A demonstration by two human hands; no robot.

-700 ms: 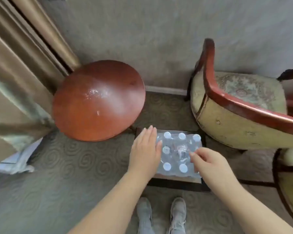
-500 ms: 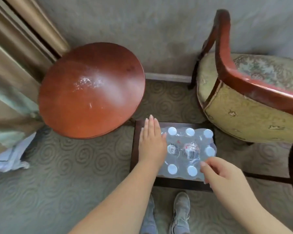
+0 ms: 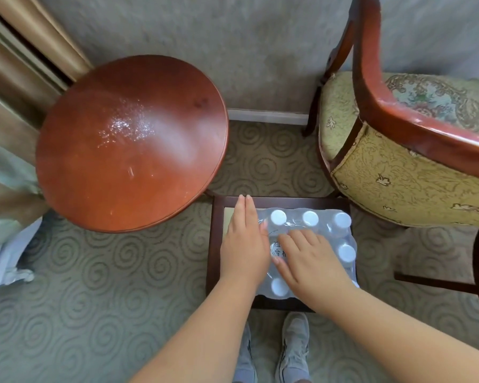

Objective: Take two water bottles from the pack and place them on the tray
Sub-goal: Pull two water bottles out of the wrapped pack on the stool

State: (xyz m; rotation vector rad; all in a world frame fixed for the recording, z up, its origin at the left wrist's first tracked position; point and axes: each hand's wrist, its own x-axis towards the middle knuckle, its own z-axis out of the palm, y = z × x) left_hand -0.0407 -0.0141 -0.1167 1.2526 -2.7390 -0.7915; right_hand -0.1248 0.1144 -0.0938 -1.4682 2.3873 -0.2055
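Left hand lies flat, fingers straight and together, palm down on the left edge of the shrink-wrapped pack of clear plastic water bottles with white caps; it grips nothing, just presses. Right hand is spread loosely on top of the wrap at the pack's middle, fingertips curled down onto the film near a printed label. Whether they pinch the film, cannot tell. No bottle is out.

The pack sits in the dark wooden rectangular tray with a pale inner panel on the patterned green carpet, between the round reddish-brown wooden side table and the yellow upholstered armchair with a red wood frame. Grey shoes stand just below the tray.

Risks, judged: the film looks taut and intact, so tearing may need force. A sudden rip could jerk bottles loose and roll them onto the carpet. If the left hand's press eases, the whole pack may lift or slide off the tray. The pack fills most of the tray, so freed bottles have little room.
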